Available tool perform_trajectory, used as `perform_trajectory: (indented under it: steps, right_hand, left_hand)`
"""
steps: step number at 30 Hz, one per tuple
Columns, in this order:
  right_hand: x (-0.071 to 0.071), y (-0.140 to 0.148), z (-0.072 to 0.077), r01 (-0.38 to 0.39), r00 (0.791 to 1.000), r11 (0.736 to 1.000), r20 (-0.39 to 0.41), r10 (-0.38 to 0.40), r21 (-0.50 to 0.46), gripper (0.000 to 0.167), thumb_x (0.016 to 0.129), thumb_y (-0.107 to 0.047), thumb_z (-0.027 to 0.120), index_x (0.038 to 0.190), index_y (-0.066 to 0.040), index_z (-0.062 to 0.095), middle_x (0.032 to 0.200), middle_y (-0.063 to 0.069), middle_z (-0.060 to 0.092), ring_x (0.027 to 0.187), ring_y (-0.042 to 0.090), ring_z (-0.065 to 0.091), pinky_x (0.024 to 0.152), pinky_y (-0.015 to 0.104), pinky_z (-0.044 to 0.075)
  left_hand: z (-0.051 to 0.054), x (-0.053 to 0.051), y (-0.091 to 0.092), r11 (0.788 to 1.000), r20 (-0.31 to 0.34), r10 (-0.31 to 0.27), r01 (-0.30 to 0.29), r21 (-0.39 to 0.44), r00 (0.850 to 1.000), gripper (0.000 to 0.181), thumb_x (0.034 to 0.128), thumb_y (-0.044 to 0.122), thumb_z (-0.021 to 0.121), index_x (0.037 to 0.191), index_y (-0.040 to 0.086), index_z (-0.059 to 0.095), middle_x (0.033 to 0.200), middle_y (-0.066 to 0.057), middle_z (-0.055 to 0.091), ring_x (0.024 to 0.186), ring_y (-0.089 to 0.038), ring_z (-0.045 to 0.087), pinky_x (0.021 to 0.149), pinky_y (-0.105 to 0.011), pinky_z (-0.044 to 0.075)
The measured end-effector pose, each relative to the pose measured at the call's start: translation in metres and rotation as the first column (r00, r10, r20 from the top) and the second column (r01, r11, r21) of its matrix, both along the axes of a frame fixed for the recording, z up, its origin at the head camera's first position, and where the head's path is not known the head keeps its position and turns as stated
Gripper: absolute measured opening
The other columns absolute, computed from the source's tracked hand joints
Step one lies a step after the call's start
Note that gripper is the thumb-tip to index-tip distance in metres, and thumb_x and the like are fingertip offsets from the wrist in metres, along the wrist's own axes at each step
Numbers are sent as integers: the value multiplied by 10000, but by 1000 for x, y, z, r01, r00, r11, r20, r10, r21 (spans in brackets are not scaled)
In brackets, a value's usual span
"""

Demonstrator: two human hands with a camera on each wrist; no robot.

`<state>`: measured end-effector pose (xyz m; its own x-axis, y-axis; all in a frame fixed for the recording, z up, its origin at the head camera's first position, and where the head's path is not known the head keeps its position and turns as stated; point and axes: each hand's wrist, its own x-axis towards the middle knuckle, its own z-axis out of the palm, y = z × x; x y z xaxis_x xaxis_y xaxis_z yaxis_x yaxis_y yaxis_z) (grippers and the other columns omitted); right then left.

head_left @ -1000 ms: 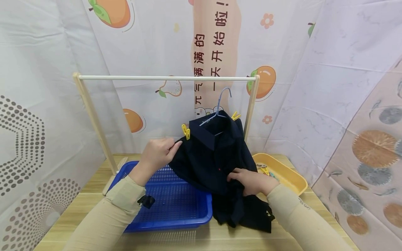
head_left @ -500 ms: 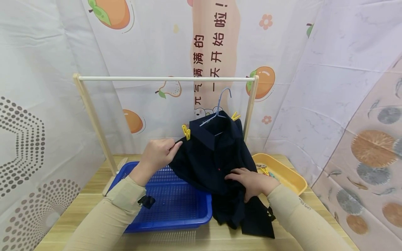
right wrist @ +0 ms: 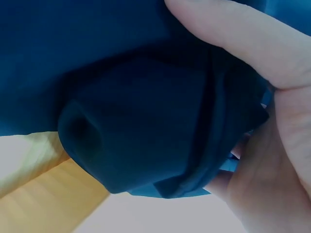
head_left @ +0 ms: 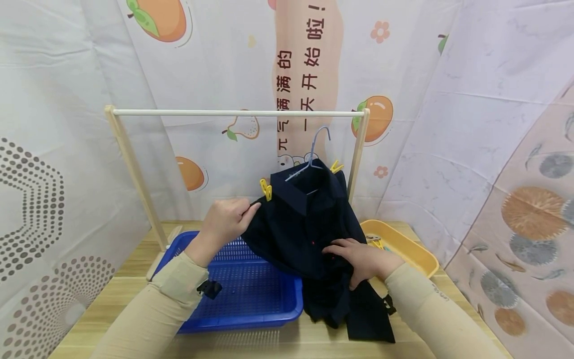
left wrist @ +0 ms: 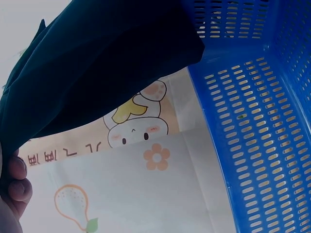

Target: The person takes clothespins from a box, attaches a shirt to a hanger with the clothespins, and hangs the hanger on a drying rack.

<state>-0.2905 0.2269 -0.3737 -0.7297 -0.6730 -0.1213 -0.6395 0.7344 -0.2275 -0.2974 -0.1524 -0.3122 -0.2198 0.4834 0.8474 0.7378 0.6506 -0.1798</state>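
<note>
A dark navy collared shirt (head_left: 291,234) sits on a blue wire hanger (head_left: 313,144), whose hook stands free below the rack's bar. Yellow clothespins (head_left: 266,189) are clipped at both shoulders. The left hand (head_left: 225,218) pinches the shirt's shoulder end beside the nearer clothespin; its curled fingertips (left wrist: 18,187) show at the edge of the left wrist view. Lower on the shirt front, the right hand (head_left: 365,259) holds gathered cloth between a spread thumb and fingers. In the right wrist view, a bunched fold (right wrist: 141,126) lies inside that grip and partly hides the fingers.
A wooden rack with a white bar (head_left: 237,112) stands behind. The blue perforated basket (head_left: 242,319) lies under the left arm. At the right is a yellow tray (head_left: 403,244) with clothespins in it. Patterned curtains enclose the wooden table (head_left: 314,344).
The right hand's fingers have spread and shifted slightly on the cloth. The shirt's lower hanging part has moved a little down toward the table's front. The left hand stays put.
</note>
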Motion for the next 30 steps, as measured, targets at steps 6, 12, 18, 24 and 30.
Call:
perform_trajectory:
  steps: [6,12,18,24,30]
  right_hand:
    - [2,3,8,-8,1000,1000,18,9,-22,1009,643,-149,979,1504,-185,454,1560,167,361,1396,395,352,1026,606,413]
    - [1,8,14,-3,1000,999,11,3,-40,1013,644,-154,974,1510,-203,452,1557,139,371,1364,349,386,1017,558,436]
    - [0,10,29,-1,1000,999,4,1,-42,970,676,-172,963,1510,-202,469,1559,173,369,1362,388,404,1009,560,448]
    - [2,17,49,-19,999,995,-33,15,-100,929,703,-185,948,1505,-159,479,1546,235,372,1361,450,407,1024,588,426]
    - [6,22,73,-12,998,984,-66,1,-176,917,748,-205,928,1528,-168,446,1569,219,353,1385,428,393,1044,602,406]
  left_hand:
    - [0,-1,0,1000,-4,-3,3,1,1000,485,893,91,753,626,150,353,574,66,237,437,-68,215,411,-248,193]
    - [-1,0,0,1000,-2,-4,4,1,1000,479,897,92,748,624,149,358,574,63,244,437,-71,221,411,-248,197]
    - [-1,-1,-1,1000,-4,-2,2,5,1000,472,896,98,747,625,145,363,573,61,249,436,-75,224,411,-251,195]
    - [-2,-1,-1,1000,-12,-4,5,8,1000,473,892,97,749,625,145,362,571,61,250,437,-74,223,410,-249,191]
    - [-1,-1,-2,1000,-14,-10,10,9,1000,468,889,92,748,626,144,365,572,60,253,437,-75,229,412,-248,195]
